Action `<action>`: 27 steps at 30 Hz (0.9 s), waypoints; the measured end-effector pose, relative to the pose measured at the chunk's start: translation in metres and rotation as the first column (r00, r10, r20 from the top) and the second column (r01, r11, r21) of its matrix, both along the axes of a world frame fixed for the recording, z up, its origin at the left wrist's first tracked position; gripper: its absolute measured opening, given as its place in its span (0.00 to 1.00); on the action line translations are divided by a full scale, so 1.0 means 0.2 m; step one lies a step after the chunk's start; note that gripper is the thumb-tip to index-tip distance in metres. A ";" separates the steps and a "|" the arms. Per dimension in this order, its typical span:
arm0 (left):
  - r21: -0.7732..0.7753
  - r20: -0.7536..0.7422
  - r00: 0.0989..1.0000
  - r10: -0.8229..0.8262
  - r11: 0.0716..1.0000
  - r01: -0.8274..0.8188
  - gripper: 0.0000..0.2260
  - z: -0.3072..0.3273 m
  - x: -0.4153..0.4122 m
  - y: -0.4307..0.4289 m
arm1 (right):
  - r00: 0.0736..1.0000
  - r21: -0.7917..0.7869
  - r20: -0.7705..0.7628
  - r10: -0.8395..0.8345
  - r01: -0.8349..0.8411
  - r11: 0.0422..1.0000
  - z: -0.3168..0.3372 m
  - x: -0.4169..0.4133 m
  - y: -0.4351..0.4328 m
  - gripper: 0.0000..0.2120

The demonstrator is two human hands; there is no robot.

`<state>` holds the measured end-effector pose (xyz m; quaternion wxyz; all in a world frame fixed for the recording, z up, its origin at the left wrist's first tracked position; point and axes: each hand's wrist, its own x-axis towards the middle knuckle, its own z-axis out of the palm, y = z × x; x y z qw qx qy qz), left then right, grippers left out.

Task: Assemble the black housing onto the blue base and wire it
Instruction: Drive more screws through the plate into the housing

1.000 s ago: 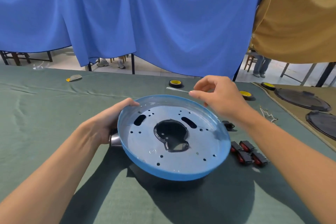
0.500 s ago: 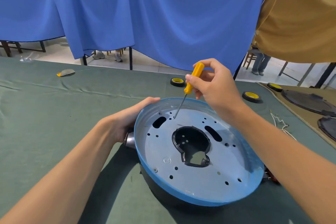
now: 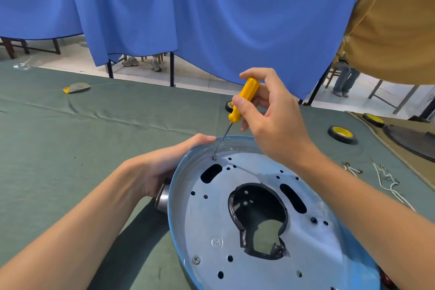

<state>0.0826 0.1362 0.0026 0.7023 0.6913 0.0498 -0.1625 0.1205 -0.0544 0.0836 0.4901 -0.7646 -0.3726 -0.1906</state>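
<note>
The left grip (image 3: 162, 167) is curled round the rim of the base (image 3: 306, 254), thumb on top, steadying it at a tilt above the surface (image 3: 70, 148). The base looks like thin, stiff sheet metal: probably light, smooth, and slippery along the painted rim, though the rim still seems the soundest hold. The housing (image 3: 256, 198) sits beneath, seen through the central hole to the right of this grip. The right grip (image 3: 275, 122) pinches a screwdriver (image 3: 244, 99), whose tip is on a screw (image 3: 214, 157) below and left of it.
</note>
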 end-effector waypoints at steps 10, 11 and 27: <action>-0.039 0.012 1.000 -0.002 0.999 0.003 0.21 -0.02 0.01 0.00 | 0.993 -0.089 -0.031 0.112 -0.115 0.989 0.04 -0.02 -0.03 0.11; -0.046 0.017 1.000 -0.003 0.999 0.004 0.20 -0.02 0.01 0.00 | 0.992 -0.116 -0.026 0.126 -0.128 0.985 0.05 -0.04 -0.04 0.11; -0.017 -0.183 0.978 -0.100 0.995 0.098 0.35 0.05 -0.01 -0.02 | 0.920 -0.569 0.184 -0.347 0.388 0.725 0.21 0.01 0.16 0.19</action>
